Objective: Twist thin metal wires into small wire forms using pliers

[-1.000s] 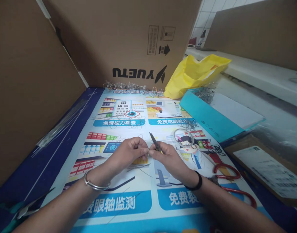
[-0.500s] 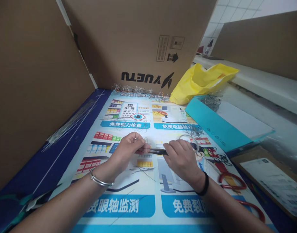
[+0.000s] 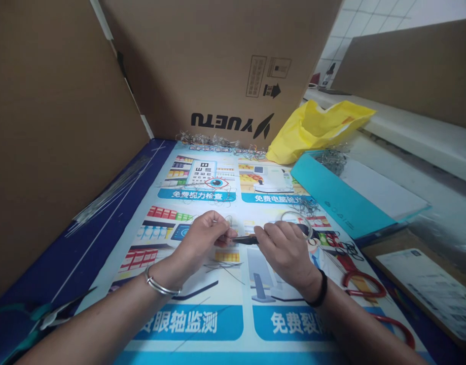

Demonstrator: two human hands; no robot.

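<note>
My right hand [image 3: 284, 251] is wrapped round a pair of dark needle-nose pliers [image 3: 246, 240], whose jaws point left. Thumb and fingertips of my left hand [image 3: 210, 233] pinch a thin wire [image 3: 229, 221] right at the plier tips; only a small loop of it shows above the fingers. Beneath both hands lies a printed poster [image 3: 194, 344]. Several loose dark wires [image 3: 225, 266] are scattered on it just below the left hand. Beyond the right hand is a coil of wire [image 3: 307, 223], partly hidden by that hand.
Straight wires [image 3: 107, 195] lie along the left edge. Green-handled scissors [image 3: 38, 317] rest at the lower left, and red-handled tools [image 3: 364, 284] at the right. A cardboard box [image 3: 225, 61] walls the back. A yellow bag [image 3: 312, 132] and a blue folder [image 3: 327, 195] occupy the right side.
The pliers' jaws have tilted slightly, tips now a little lower. My left hand has shifted slightly right and down, still pinching the wire.
</note>
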